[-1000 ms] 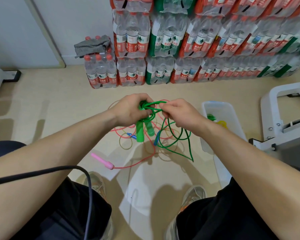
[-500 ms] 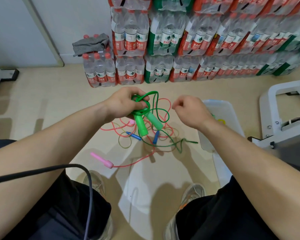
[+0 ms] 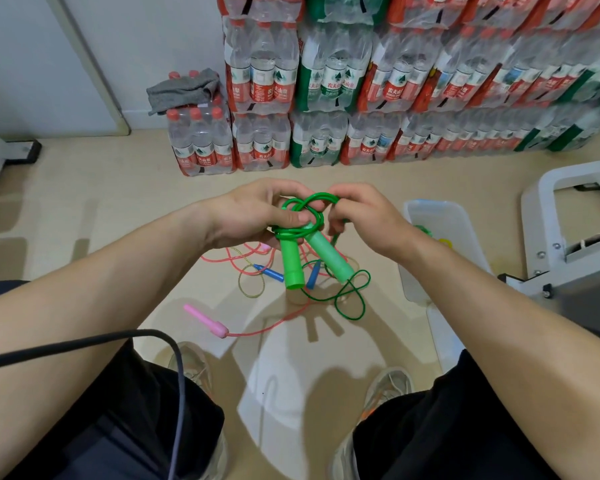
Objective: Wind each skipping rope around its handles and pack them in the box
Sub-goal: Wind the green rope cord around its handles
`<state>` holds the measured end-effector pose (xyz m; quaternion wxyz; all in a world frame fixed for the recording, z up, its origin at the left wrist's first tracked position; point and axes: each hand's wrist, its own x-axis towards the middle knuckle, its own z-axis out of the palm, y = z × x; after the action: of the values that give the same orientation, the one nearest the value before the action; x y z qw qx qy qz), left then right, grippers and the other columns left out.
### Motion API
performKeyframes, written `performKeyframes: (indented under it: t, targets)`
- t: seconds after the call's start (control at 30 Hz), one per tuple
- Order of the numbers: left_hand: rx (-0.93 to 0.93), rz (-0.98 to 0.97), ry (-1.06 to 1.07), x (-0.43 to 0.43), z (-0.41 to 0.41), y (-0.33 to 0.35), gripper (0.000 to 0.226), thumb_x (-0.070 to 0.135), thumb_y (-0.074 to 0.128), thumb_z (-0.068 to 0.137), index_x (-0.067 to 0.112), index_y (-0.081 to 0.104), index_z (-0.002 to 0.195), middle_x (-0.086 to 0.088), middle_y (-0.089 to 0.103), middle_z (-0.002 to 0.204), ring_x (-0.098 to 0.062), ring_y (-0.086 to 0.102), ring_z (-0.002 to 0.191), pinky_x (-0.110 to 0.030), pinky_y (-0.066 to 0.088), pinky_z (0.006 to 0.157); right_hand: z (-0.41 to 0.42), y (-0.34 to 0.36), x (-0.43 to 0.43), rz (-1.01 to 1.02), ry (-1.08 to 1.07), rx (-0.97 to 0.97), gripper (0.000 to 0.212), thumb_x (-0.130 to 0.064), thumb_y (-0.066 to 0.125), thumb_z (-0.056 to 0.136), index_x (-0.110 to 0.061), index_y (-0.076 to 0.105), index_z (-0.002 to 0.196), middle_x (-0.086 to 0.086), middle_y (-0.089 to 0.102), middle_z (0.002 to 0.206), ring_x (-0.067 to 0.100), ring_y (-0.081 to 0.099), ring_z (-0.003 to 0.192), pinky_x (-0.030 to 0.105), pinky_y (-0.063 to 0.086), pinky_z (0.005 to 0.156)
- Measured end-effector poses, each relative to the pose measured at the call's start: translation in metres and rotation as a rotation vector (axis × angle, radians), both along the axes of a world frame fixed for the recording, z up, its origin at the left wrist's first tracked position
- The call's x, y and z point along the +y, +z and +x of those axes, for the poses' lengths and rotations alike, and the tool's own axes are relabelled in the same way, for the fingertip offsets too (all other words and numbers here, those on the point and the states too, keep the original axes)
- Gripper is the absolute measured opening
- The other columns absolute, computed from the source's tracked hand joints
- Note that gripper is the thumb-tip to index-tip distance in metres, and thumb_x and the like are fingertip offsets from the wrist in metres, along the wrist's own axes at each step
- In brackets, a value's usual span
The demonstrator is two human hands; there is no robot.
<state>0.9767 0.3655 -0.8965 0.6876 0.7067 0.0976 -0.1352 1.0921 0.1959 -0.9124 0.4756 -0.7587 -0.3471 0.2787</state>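
I count one clear plastic box (image 3: 461, 233) and three skipping ropes outside it: one green rope (image 3: 317, 195), one pink rope (image 3: 207, 320), one blue-handled rope (image 3: 272, 273), each with two handles (image 3: 291, 261); also one grey cloth (image 3: 184, 90), two shoes (image 3: 187, 365)

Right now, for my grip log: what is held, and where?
Left hand grips the green plastic skipping rope's two handles at their tops; right hand pinches its green cord loop.
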Motion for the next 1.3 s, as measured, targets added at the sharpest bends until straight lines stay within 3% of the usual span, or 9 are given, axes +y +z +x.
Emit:
performKeyframes:
  t: [0.07,0.17,0.27,0.43,0.6,0.73,0.9,1.2,1.3]
  targets:
    - [-0.026,0.050,0.025,-0.002,0.000,0.000,0.023,0.007,0.064,0.095,0.017,0.065,0.116,0.007,0.069,0.088,-0.008,0.065,0.073,-0.025,0.052,0.059,0.002,0.003,-0.002,0.015,-0.047,0.066,0.037,-0.022,0.051,0.072,0.013,0.060,0.081,-0.009,0.042,0.049,0.009,0.041,0.050,0.035,0.039,0.063]
    - [-0.058,0.088,0.085,-0.007,0.001,0.000,0.033,0.007,0.066,0.093,0.017,0.060,0.124,0.011,0.068,0.075,-0.007,0.065,0.065,-0.022,0.049,0.052,0.005,0.005,-0.006,0.038,-0.093,0.115,0.030,-0.035,0.058,0.089,-0.020,0.070,0.066,-0.008,0.035,0.051,0.010,0.034,0.050,0.035,0.037,0.060]
    - [-0.071,0.079,0.136,-0.007,0.003,0.000,0.046,0.004,0.069,0.090,0.022,0.055,0.130,0.004,0.069,0.077,-0.012,0.068,0.068,-0.022,0.050,0.051,0.004,0.005,-0.007,0.017,-0.107,0.110,0.049,-0.042,0.056,0.101,-0.028,0.069,0.056,0.000,0.027,0.055,0.014,0.029,0.053,0.033,0.038,0.058]
    - [-0.106,0.095,0.217,-0.011,0.003,-0.001,0.046,0.000,0.069,0.089,0.017,0.055,0.130,0.004,0.071,0.078,-0.014,0.069,0.071,-0.027,0.057,0.056,0.003,0.008,-0.012,-0.102,-0.047,0.266,0.036,-0.035,0.048,0.106,-0.019,0.067,0.080,-0.004,0.038,0.054,0.012,0.037,0.048,0.023,0.042,0.053]
    - [-0.144,0.083,0.356,-0.017,0.003,-0.003,0.043,0.000,0.069,0.090,0.016,0.057,0.128,-0.006,0.069,0.091,-0.013,0.072,0.072,-0.027,0.058,0.059,-0.009,-0.002,-0.005,-0.129,-0.110,0.090,0.041,-0.039,0.040,0.108,-0.011,0.055,0.083,0.011,0.057,0.073,0.021,0.051,0.062,0.031,0.039,0.058]
    - [-0.214,0.178,0.425,-0.022,0.004,-0.006,0.042,0.002,0.070,0.090,0.019,0.057,0.127,-0.012,0.069,0.098,-0.014,0.070,0.075,-0.026,0.059,0.062,-0.016,-0.004,-0.001,-0.100,-0.076,0.232,0.045,-0.051,0.043,0.104,-0.007,0.055,0.106,0.012,0.065,0.068,0.025,0.054,0.056,0.033,0.039,0.055]
    - [-0.268,0.258,0.514,-0.023,0.007,-0.012,0.044,0.006,0.075,0.087,0.021,0.057,0.125,-0.009,0.069,0.104,-0.024,0.072,0.092,-0.041,0.061,0.081,-0.023,0.001,-0.003,-0.131,0.092,0.162,0.023,-0.023,0.080,0.085,-0.011,0.066,0.099,-0.002,0.063,0.073,0.015,0.054,0.063,0.025,0.041,0.052]
    - [-0.137,-0.146,0.605,-0.023,0.008,-0.010,0.020,0.017,0.073,0.089,0.005,0.061,0.099,-0.005,0.073,0.080,-0.021,0.072,0.073,-0.035,0.059,0.071,-0.017,-0.003,-0.004,-0.038,0.032,0.195,0.012,-0.008,0.077,0.086,-0.008,0.065,0.088,0.004,0.059,0.069,0.006,0.045,0.046,0.020,0.038,0.044]
    - [-0.155,-0.035,0.571,-0.024,0.005,-0.011,0.018,0.030,0.075,0.088,0.012,0.071,0.087,-0.007,0.075,0.087,-0.022,0.072,0.082,-0.038,0.059,0.078,-0.015,-0.005,-0.004,-0.020,0.038,0.213,0.016,-0.009,0.076,0.087,0.000,0.065,0.096,0.019,0.059,0.082,0.011,0.045,0.051,0.021,0.039,0.045]
